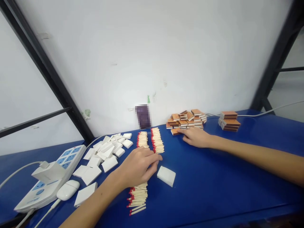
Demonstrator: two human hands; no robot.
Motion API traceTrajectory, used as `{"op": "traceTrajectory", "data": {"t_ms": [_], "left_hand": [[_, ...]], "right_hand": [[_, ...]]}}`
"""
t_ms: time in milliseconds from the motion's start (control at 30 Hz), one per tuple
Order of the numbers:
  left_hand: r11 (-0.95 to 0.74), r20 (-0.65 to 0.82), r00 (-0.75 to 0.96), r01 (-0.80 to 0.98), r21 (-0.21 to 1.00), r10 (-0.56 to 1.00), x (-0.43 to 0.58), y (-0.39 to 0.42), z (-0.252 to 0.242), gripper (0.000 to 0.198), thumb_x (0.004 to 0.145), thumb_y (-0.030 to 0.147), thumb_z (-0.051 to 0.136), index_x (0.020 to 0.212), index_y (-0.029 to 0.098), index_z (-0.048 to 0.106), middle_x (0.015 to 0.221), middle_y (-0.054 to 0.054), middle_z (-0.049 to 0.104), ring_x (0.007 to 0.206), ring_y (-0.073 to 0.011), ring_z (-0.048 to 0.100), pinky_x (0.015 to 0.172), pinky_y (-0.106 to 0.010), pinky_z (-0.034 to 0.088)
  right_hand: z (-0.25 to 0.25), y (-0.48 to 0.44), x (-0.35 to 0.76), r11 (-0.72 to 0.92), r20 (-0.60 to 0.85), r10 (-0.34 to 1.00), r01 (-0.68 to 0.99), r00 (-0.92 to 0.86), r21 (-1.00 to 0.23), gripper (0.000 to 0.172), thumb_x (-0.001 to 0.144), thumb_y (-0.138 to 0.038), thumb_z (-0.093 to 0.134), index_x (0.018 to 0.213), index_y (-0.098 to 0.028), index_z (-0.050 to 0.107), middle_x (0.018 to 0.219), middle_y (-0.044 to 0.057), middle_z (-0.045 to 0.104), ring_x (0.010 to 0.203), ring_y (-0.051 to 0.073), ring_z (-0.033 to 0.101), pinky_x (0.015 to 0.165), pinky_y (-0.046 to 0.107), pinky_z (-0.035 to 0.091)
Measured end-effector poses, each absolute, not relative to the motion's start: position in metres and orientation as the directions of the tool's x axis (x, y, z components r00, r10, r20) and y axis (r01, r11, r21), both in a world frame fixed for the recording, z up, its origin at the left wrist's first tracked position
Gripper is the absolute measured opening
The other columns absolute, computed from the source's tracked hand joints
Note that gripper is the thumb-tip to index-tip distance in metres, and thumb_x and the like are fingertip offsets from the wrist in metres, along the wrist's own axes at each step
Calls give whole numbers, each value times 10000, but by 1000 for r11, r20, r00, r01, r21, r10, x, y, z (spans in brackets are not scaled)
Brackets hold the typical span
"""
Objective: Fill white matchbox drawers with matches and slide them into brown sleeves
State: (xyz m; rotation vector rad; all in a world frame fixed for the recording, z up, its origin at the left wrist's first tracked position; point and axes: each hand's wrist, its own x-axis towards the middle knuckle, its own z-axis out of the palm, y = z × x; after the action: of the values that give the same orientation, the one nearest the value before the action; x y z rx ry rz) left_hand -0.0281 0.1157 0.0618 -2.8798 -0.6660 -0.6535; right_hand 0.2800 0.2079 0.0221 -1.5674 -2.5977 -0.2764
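My left hand (142, 165) is above the rows of matches, palm down, fingers loosely bent and thumb apart from the index fingertip; nothing shows in it. Under and behind it lie two columns of red-tipped matches, a left one (142, 139) and a right one (157, 141). More matches (138, 199) lie in front of its wrist. Just right of its fingertips rests a white matchbox tray (166, 175). With its index finger stretched out, my right hand (196, 137) touches an orange matchbox sleeve (175, 131) at the front of a heap of matchbox sleeves (190, 118).
White matchbox trays (104, 152) are piled loosely at the left. Beside them are a white power strip (54, 177) with a plugged-in adapter and a white rounded device (68, 190) on a cable. Stacked matchboxes (229, 121) stand at the right back. A blurred dark purple object (143, 116) leans on the wall.
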Motion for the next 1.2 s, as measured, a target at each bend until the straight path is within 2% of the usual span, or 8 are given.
{"op": "traceTrajectory", "data": {"t_ms": [100, 233, 500, 633, 767, 1000, 1200], "left_hand": [[-890, 429, 806, 456, -10, 408, -31, 116, 58, 258, 930, 128, 431, 1042, 161, 661, 746, -26, 654, 666, -164, 581, 660, -312, 454], [-882, 439, 795, 471, -13, 418, -33, 114, 57, 259, 927, 122, 423, 1040, 169, 652, 758, -25, 648, 668, -167, 565, 670, -318, 445], [-878, 463, 796, 473, -74, 390, -36, 117, 51, 248, 939, 128, 417, 1019, 164, 649, 755, -24, 634, 657, -168, 547, 655, -324, 424], [-860, 459, 801, 491, -140, 383, -37, 123, 49, 247, 937, 135, 422, 1017, 163, 654, 762, -34, 627, 666, -180, 545, 653, -330, 425], [-853, 446, 807, 498, -157, 388, -41, 126, 45, 235, 923, 143, 431, 1008, 169, 649, 773, -39, 627, 698, -190, 569, 676, -330, 442], [-844, 404, 835, 487, -224, 374, -40, 125, 45, 206, 912, 162, 450, 990, 182, 640, 796, -44, 627, 711, -199, 566, 667, -333, 432], [-832, 439, 816, 506, -228, 376, -36, 125, 45, 194, 913, 162, 457, 976, 182, 639, 796, -43, 637, 749, -216, 583, 699, -361, 416]], "right_hand": [[22, 196, 280, 486, 227, 848, 873, -479, 27, 454, 927, -253, 422, 1342, -184, 593, 880, 91, 746, 762, 229, 691, 658, 293, 430], [14, 189, 279, 560, 333, 789, 827, -515, -47, 459, 905, -237, 449, 1338, -205, 600, 892, 59, 751, 734, 200, 682, 652, 279, 438], [9, 187, 277, 651, 428, 727, 738, -537, -179, 428, 890, -194, 455, 1280, -185, 632, 843, 35, 731, 687, 158, 653, 665, 256, 451], [19, 178, 260, 756, 398, 643, 626, -654, -192, 385, 897, -186, 455, 1216, -166, 667, 731, 23, 703, 575, 132, 593, 603, 244, 418], [24, 171, 224, 825, 350, 564, 527, -748, -202, 371, 857, -139, 462, 1152, -158, 687, 826, 55, 731, 629, 136, 605, 592, 236, 401], [13, 175, 195, 779, 370, 627, 542, -686, -315, 362, 866, -144, 454, 1150, -123, 678, 797, 62, 714, 622, 141, 600, 595, 236, 408], [6, 177, 200, 742, 356, 670, 564, -652, -363, 305, 871, -195, 509, 1099, -149, 705, 605, -19, 562, 509, 108, 449, 522, 224, 330]]}}
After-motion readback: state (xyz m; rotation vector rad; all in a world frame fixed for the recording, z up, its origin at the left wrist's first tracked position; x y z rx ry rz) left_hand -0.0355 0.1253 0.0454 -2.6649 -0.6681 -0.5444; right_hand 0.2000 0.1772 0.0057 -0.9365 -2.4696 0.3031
